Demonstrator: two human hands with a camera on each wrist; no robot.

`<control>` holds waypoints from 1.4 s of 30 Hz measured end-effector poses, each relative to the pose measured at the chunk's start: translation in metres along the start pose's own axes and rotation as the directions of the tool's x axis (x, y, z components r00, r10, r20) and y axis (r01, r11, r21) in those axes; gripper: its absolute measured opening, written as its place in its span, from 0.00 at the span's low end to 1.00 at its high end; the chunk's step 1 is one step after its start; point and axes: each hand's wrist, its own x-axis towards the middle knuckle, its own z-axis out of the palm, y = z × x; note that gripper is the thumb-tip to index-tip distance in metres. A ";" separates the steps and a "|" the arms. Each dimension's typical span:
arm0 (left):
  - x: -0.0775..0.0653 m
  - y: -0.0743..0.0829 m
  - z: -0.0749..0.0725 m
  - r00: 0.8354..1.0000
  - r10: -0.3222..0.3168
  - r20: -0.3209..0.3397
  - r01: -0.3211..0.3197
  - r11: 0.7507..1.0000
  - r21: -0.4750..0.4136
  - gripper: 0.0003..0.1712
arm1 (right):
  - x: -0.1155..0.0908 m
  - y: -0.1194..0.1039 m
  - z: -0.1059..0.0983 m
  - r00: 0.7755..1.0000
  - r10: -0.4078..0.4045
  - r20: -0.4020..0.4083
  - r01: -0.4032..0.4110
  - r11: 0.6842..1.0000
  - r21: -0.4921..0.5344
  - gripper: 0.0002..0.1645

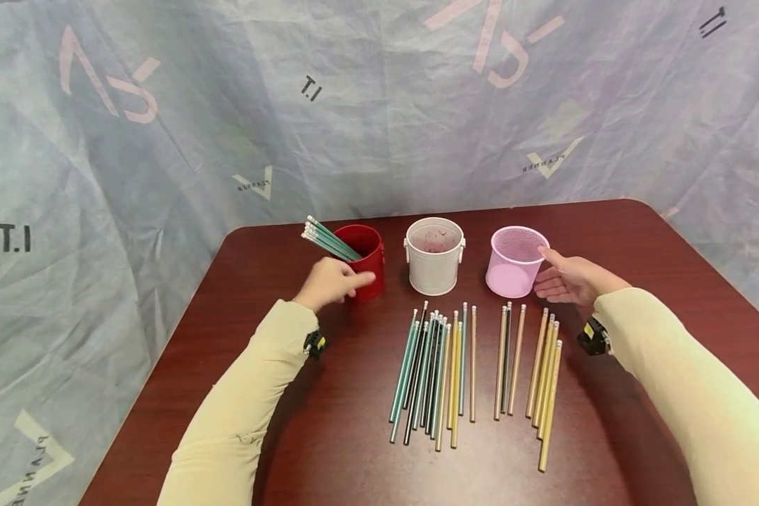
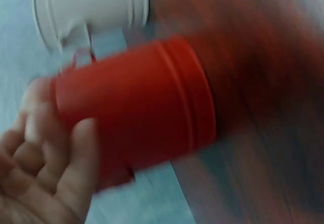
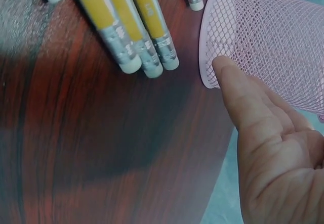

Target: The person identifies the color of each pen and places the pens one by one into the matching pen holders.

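Observation:
My left hand [image 1: 336, 282] is at the near left side of a red bucket [image 1: 370, 281], its fingers loosely bent with nothing seen in their hold. Green pencils [image 1: 332, 240] with white erasers lean out of that bucket's left side. Blur in the left wrist view hides whether the fingers [image 2: 85, 143] touch the bucket. On the other side, my right hand [image 1: 572, 279] lies against the right side of a pink mesh cup [image 1: 512, 270], fingers extended. The right wrist view puts the thumb [image 3: 238, 90] by the cup's mesh wall.
Between the two stands a white bucket [image 1: 433, 270]. In front lie green and black pencils [image 1: 422, 379], with yellow and tan ones [image 1: 547, 397] farther right, several in each group. They rest on a dark red wooden table [image 1: 329, 436]. A grey printed cloth [image 1: 367, 140] hangs behind.

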 end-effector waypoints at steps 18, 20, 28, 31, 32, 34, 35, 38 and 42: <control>-0.021 0.031 0.078 0.913 0.032 0.408 -0.145 0.957 0.250 0.19 | 0.000 0.002 0.001 1.000 -0.020 -0.008 0.020 1.000 -0.017 0.56; -0.020 0.033 0.079 0.911 0.020 0.413 -0.141 0.954 0.264 0.19 | 0.001 0.002 0.001 1.000 -0.023 -0.008 0.023 1.000 -0.018 0.57; -0.016 0.042 0.084 0.905 -0.011 0.424 -0.141 0.935 0.325 0.22 | 0.002 0.002 0.001 1.000 -0.022 -0.020 0.021 1.000 -0.021 0.56; -0.016 0.043 0.085 0.909 -0.019 0.416 -0.138 0.929 0.344 0.23 | 0.002 0.003 0.001 0.999 -0.025 -0.021 0.025 1.000 -0.017 0.56; -0.015 0.043 0.086 0.910 -0.022 0.414 -0.137 0.926 0.351 0.23 | 0.002 0.003 0.000 1.000 -0.025 -0.019 0.025 1.000 -0.013 0.57; -0.015 0.043 0.086 0.911 -0.024 0.411 -0.136 0.925 0.355 0.23 | 0.002 0.003 0.001 1.000 -0.024 -0.018 0.024 1.000 -0.005 0.57; -0.016 0.043 0.086 0.911 -0.023 0.411 -0.136 0.925 0.354 0.23 | 0.002 0.003 0.001 1.000 -0.023 -0.019 0.023 1.000 -0.001 0.58; -0.016 0.043 0.087 0.909 -0.031 0.415 -0.129 0.928 0.351 0.23 | 0.002 0.004 0.001 1.000 -0.018 -0.025 0.018 1.000 0.007 0.58; -0.016 0.042 0.088 0.910 -0.044 0.413 -0.108 0.936 0.336 0.23 | 0.001 0.004 0.002 0.999 -0.019 -0.039 0.019 1.000 0.003 0.58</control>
